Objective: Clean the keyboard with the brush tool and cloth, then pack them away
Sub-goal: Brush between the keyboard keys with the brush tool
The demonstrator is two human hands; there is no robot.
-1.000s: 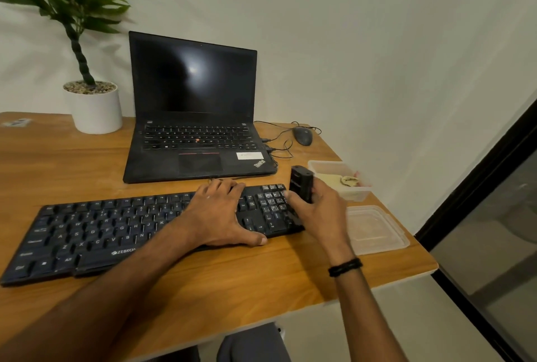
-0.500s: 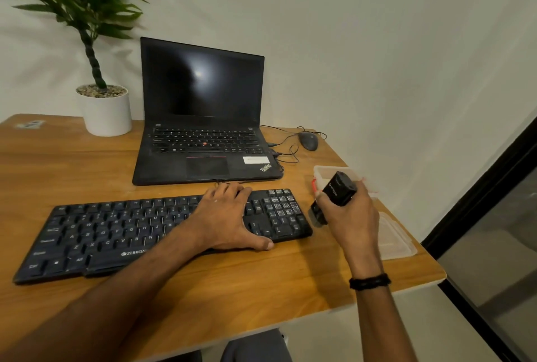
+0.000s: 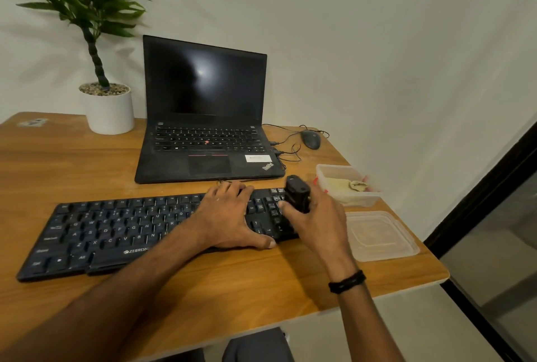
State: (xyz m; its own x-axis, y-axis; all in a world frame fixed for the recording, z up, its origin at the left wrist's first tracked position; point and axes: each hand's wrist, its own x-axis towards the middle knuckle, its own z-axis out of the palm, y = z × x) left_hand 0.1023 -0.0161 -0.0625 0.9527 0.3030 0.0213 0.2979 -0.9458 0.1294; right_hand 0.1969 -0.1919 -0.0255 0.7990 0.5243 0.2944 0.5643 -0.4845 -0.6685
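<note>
A black keyboard [image 3: 116, 231] lies across the wooden desk [image 3: 203, 289] in front of me. My left hand [image 3: 229, 216] rests flat on its right-centre keys, fingers spread and thumb at the front edge. My right hand [image 3: 316, 219] grips a black block-shaped brush tool [image 3: 296, 193] upright over the number pad at the keyboard's right end. A yellowish cloth [image 3: 345, 185] lies inside a clear plastic container [image 3: 363, 201] to the right of the keyboard.
The container's clear lid [image 3: 377, 235] lies near the desk's right edge. An open black laptop [image 3: 206, 117] stands behind the keyboard, a wired mouse [image 3: 310, 139] and cables to its right. A white potted plant [image 3: 107, 106] stands at the back left.
My right hand swung the brush tool off the keyboard's right end towards the container, then came back over the number pad. My left hand stayed on the keys.
</note>
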